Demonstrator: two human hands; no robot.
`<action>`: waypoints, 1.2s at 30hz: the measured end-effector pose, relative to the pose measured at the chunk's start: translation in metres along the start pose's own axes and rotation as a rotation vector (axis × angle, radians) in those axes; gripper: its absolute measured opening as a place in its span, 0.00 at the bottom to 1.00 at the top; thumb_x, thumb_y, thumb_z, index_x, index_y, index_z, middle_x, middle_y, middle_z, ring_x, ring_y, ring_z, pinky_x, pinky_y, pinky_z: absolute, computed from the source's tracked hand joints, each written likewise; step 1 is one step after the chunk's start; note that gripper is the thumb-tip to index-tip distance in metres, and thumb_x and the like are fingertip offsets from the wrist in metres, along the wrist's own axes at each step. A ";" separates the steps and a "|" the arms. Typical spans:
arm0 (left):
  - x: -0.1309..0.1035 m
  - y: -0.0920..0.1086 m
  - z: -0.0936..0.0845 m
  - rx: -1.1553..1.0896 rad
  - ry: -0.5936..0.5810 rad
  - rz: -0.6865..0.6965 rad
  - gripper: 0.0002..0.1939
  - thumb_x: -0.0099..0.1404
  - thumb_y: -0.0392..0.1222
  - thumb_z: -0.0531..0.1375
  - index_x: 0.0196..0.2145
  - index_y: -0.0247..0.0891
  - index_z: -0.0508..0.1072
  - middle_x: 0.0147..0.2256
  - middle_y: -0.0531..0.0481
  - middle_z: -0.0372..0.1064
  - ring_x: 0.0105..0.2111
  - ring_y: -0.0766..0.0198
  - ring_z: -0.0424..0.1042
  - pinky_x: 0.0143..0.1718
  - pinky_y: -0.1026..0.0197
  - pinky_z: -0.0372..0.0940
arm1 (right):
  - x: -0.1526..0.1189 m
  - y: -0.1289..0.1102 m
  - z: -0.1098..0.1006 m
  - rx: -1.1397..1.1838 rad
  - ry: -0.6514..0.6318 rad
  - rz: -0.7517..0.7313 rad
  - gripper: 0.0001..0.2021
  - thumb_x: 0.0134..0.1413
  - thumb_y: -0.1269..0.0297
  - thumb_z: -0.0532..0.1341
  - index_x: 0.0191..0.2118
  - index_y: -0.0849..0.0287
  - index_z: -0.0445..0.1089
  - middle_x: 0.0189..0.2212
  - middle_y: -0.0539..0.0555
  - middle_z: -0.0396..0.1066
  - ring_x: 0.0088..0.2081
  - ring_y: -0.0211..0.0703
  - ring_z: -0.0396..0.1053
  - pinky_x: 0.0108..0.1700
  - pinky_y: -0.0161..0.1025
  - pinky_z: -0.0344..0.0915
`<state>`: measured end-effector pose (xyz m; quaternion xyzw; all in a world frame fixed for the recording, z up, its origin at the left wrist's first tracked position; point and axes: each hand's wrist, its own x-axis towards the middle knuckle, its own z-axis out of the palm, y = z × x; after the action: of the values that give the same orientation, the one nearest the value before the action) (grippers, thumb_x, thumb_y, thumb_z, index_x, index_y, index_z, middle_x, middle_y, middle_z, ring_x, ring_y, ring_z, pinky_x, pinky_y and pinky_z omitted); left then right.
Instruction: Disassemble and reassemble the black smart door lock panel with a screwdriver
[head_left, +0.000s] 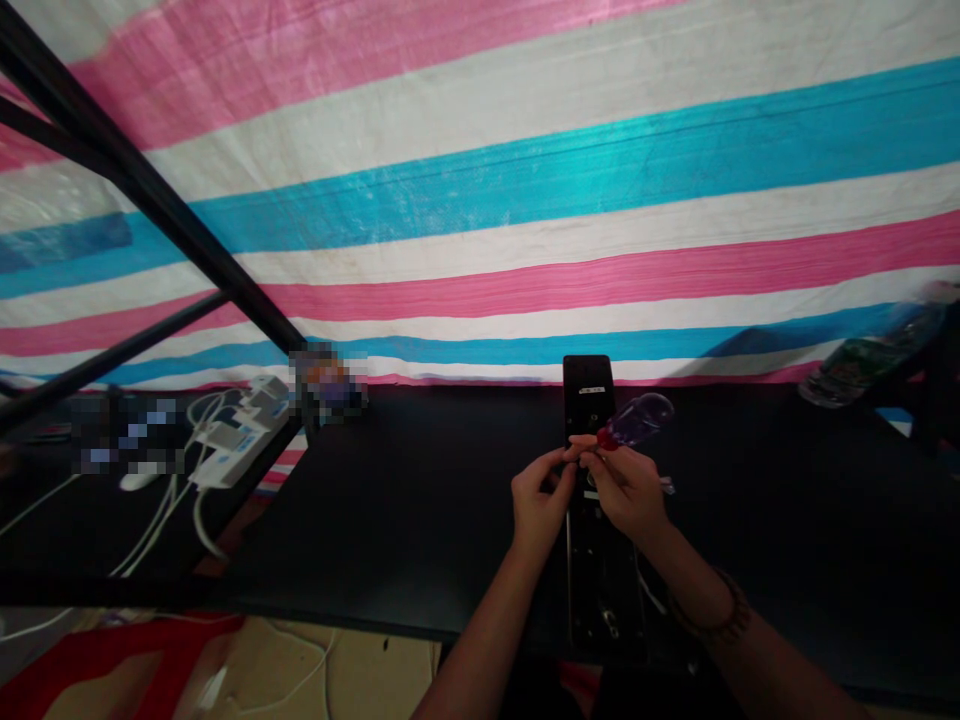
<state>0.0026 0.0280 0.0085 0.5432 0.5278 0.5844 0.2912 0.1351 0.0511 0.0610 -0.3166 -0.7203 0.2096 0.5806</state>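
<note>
A long black panel (606, 585) with small holes and metal bits lies lengthwise on the black table, in front of my body. Over its upper half, my right hand (628, 492) is closed on a screwdriver (637, 420) with a clear purplish handle and a red collar. The handle points up and to the right. My left hand (541, 500) is closed in a pinch right beside the right fingertips. Whatever lies between the left fingers is hidden or too small to name. A beaded bracelet (731, 615) circles my right wrist.
A clear plastic bottle (847, 370) stands tilted in view at the right back. To the left, a white power strip (244, 440) with cables sits beyond a black metal frame (165, 225). Striped sheeting (480, 210) hangs behind the black table (405, 520).
</note>
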 end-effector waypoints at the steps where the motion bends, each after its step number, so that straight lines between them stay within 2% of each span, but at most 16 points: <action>1: 0.000 0.000 0.000 0.000 0.001 -0.001 0.12 0.65 0.43 0.64 0.44 0.37 0.82 0.34 0.47 0.81 0.23 0.68 0.68 0.27 0.65 0.66 | 0.000 0.000 0.000 -0.010 0.003 -0.016 0.11 0.65 0.68 0.59 0.44 0.56 0.79 0.39 0.57 0.82 0.37 0.45 0.81 0.42 0.40 0.78; 5: 0.001 0.002 0.000 -0.002 0.005 0.001 0.11 0.64 0.42 0.64 0.42 0.37 0.83 0.34 0.47 0.81 0.23 0.69 0.68 0.26 0.66 0.65 | -0.001 0.000 -0.001 -0.032 0.026 -0.041 0.10 0.65 0.68 0.59 0.45 0.56 0.78 0.36 0.56 0.82 0.34 0.43 0.80 0.39 0.38 0.78; 8: 0.001 0.003 0.000 -0.003 0.008 0.006 0.11 0.64 0.42 0.64 0.42 0.37 0.82 0.36 0.46 0.81 0.23 0.68 0.68 0.27 0.65 0.66 | -0.002 0.000 -0.001 -0.056 0.033 -0.041 0.10 0.66 0.67 0.58 0.41 0.55 0.78 0.33 0.55 0.82 0.32 0.43 0.79 0.36 0.38 0.77; 12: 0.001 0.002 0.000 0.001 0.007 0.005 0.12 0.64 0.43 0.64 0.42 0.37 0.82 0.36 0.46 0.81 0.23 0.68 0.68 0.27 0.65 0.66 | -0.002 0.001 -0.002 -0.073 0.014 -0.030 0.11 0.66 0.66 0.57 0.35 0.55 0.77 0.34 0.56 0.82 0.31 0.43 0.79 0.38 0.39 0.77; 18: 0.000 0.001 0.000 0.004 0.002 0.006 0.12 0.65 0.43 0.63 0.43 0.36 0.82 0.35 0.46 0.81 0.23 0.68 0.69 0.27 0.65 0.66 | -0.001 0.002 -0.001 -0.039 -0.013 -0.032 0.11 0.66 0.66 0.57 0.42 0.55 0.78 0.35 0.56 0.82 0.34 0.44 0.80 0.39 0.39 0.78; 27: -0.001 0.000 0.001 0.013 -0.008 0.017 0.13 0.64 0.43 0.63 0.45 0.37 0.80 0.35 0.48 0.79 0.23 0.69 0.68 0.26 0.66 0.64 | 0.000 0.000 0.000 -0.080 -0.051 -0.058 0.12 0.67 0.65 0.56 0.43 0.55 0.78 0.37 0.57 0.82 0.36 0.45 0.80 0.42 0.40 0.77; 30: -0.002 0.000 0.002 0.008 -0.008 0.018 0.12 0.65 0.43 0.63 0.44 0.36 0.80 0.37 0.47 0.79 0.24 0.68 0.68 0.27 0.66 0.65 | -0.001 0.003 0.001 -0.102 -0.013 -0.040 0.09 0.65 0.63 0.59 0.40 0.55 0.77 0.34 0.55 0.81 0.34 0.45 0.80 0.38 0.38 0.76; 33: -0.002 0.000 0.002 0.004 -0.010 0.023 0.13 0.66 0.44 0.62 0.45 0.36 0.80 0.38 0.46 0.79 0.25 0.68 0.68 0.28 0.65 0.65 | -0.002 0.004 0.001 -0.110 0.002 0.022 0.08 0.63 0.60 0.61 0.35 0.55 0.76 0.27 0.52 0.79 0.27 0.43 0.77 0.31 0.36 0.74; 36: -0.002 0.001 0.002 0.005 -0.010 0.025 0.13 0.66 0.44 0.63 0.46 0.38 0.80 0.38 0.47 0.79 0.25 0.68 0.69 0.28 0.65 0.66 | 0.000 0.001 0.001 -0.067 -0.028 0.031 0.09 0.65 0.62 0.59 0.37 0.54 0.76 0.28 0.53 0.78 0.29 0.43 0.77 0.34 0.37 0.75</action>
<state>0.0052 0.0267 0.0085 0.5532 0.5212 0.5839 0.2851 0.1344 0.0514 0.0601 -0.3441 -0.7298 0.1987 0.5563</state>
